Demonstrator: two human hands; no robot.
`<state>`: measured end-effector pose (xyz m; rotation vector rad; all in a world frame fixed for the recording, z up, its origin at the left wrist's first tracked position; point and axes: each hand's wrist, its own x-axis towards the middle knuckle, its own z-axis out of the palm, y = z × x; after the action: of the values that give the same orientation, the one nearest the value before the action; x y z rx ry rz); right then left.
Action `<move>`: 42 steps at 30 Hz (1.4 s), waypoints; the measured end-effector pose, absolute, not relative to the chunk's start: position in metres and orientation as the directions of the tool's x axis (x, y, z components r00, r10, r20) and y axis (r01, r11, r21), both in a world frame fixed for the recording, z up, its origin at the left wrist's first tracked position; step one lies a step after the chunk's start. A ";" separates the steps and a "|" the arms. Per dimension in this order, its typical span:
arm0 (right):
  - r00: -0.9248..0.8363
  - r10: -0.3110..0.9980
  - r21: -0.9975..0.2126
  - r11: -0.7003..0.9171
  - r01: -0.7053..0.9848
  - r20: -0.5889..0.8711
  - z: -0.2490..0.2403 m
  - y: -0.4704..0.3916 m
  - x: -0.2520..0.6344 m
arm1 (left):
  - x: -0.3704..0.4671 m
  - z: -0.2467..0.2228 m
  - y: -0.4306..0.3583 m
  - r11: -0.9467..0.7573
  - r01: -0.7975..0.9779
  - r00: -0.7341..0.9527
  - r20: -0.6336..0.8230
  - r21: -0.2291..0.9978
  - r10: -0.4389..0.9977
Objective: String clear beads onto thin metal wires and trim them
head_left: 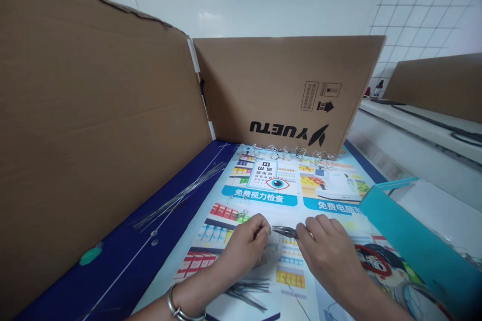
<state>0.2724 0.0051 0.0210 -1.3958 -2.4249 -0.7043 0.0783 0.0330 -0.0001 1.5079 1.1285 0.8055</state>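
My right hand (327, 246) is wrapped round the handles of a pair of needle-nose pliers (286, 231), whose narrow tip points left. Close to that tip, my left hand (250, 238) is closed in a pinch on a thin wire (279, 247), which curves down beside the fingers and is only faintly visible. Whether the jaws grip the wire I cannot tell. Below my left wrist lies a bundle of short dark wires (250, 292) on the printed sheet (293, 306). Another single wire (295, 295) rests between my forearms.
Cardboard panels (241, 90) stand along the left and back. Several bent wire pieces (297, 153) line the back panel's foot. Long straight wires (184, 194) and a green disc (90, 256) lie at left. A teal box (410, 241) stands at right, near a tape roll (417, 301).
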 end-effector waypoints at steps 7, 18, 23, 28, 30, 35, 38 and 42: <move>-0.536 0.726 0.329 0.427 0.842 0.430 0.021 0.002 0.272 | 0.078 0.005 0.031 -0.212 0.408 0.299 0.089 0.888 0.950; -0.561 0.715 0.339 0.450 0.826 0.417 0.024 -0.002 0.269 | 0.078 0.005 0.030 -0.344 0.512 0.336 0.185 0.787 0.923; -0.565 0.719 0.349 0.450 0.822 0.404 0.026 -0.002 0.270 | 0.078 0.005 0.028 -0.356 0.511 0.340 0.196 0.782 0.920; -0.564 0.719 0.354 0.445 0.823 0.406 0.024 -0.002 0.270 | 0.079 0.008 0.028 -0.355 0.506 0.347 0.191 0.786 0.918; -0.551 0.727 0.343 0.437 0.832 0.409 0.023 -0.002 0.270 | 0.078 0.009 0.028 -0.344 0.494 0.343 0.184 0.798 0.921; -0.458 0.772 0.171 0.429 0.887 0.441 0.022 0.006 0.276 | 0.076 0.009 0.033 -0.145 0.277 0.301 0.058 0.950 0.952; -0.349 0.812 -0.105 0.443 0.890 0.468 0.013 0.017 0.285 | 0.073 0.007 0.038 0.076 -0.001 0.344 -0.071 0.997 0.936; -0.269 0.809 -0.279 0.460 0.843 0.522 -0.004 0.027 0.292 | 0.072 0.007 0.040 0.340 -0.332 0.482 -0.152 0.880 0.863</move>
<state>0.2916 0.0269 -0.0042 -1.3708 -2.1021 -0.0716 0.0722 0.0399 0.0066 0.9076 0.6969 0.8647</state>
